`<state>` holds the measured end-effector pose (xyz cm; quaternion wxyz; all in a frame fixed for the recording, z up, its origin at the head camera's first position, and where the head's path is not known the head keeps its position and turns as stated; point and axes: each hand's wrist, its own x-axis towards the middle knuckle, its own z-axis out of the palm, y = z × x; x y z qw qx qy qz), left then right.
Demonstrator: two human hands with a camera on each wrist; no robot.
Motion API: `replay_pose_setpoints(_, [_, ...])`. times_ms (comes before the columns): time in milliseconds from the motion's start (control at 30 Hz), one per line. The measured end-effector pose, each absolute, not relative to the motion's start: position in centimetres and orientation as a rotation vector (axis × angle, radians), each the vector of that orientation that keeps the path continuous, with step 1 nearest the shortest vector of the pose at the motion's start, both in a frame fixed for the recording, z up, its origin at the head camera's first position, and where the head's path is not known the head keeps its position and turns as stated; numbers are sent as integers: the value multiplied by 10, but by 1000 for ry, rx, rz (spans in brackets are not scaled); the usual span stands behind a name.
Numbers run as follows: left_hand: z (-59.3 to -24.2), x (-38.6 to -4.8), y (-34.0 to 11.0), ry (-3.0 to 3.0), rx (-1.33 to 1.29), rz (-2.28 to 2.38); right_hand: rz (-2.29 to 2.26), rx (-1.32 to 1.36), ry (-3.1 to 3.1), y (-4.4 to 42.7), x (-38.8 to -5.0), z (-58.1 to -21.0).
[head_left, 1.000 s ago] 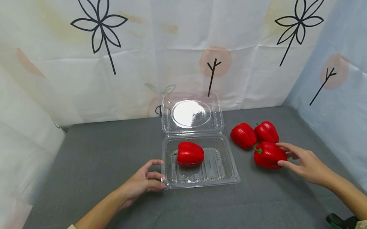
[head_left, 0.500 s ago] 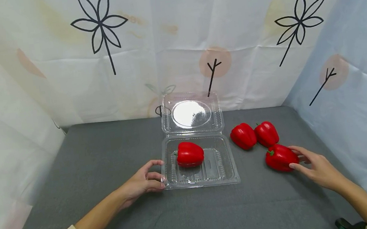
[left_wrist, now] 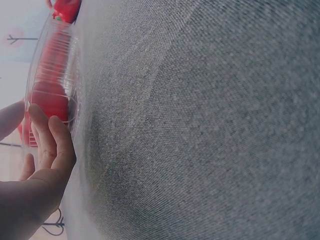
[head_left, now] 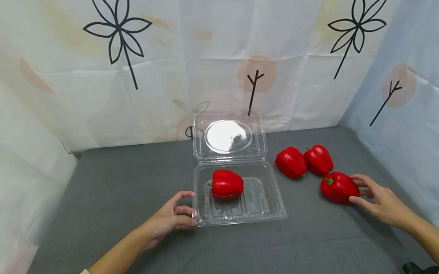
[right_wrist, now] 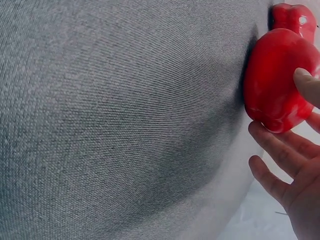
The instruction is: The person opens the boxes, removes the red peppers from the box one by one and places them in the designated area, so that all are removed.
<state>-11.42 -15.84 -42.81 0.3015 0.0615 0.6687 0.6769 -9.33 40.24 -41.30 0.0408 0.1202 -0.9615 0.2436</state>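
A clear plastic clamshell container (head_left: pixel 259 216) lies with its lid (head_left: pixel 259 146) raised behind it. Inside its base, toward the left, rests a red bell pepper (head_left: pixel 226 184). My left hand (head_left: pixel 171 215) holds the container at its near left edge; in the left wrist view its fingertips (left_wrist: pixel 55 122) meet the clear side wall. On the right, my right hand (head_left: pixel 381 202) grips another red bell pepper (head_left: pixel 339 187) between thumb and fingers, with the green stem facing left. The right wrist view shows the thumb (right_wrist: pixel 306 82) on this pepper's side and fingers at its bottom end.
Two more red bell peppers, one on the left (head_left: pixel 290 163) and one on the right (head_left: pixel 318 160), sit just behind the gripped one. Grey cloth (head_left: pixel 233 262) covers the table. Printed white curtains (head_left: pixel 209 43) stand behind and at both sides.
My right hand has shifted right with its pepper, slightly turning it and drawing it away from the left one of the two behind. The left hand and container stay put.
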Motion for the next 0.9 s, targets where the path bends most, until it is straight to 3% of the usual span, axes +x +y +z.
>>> replay_pose_setpoints(467, [-429,-114,-159,1767,164,1805,657,422,-2919,385,-104,-397])
replay_pose_setpoints(900, [-428,-113,-158,1770,156,1804,646,648,-2731,313,-134,-384])
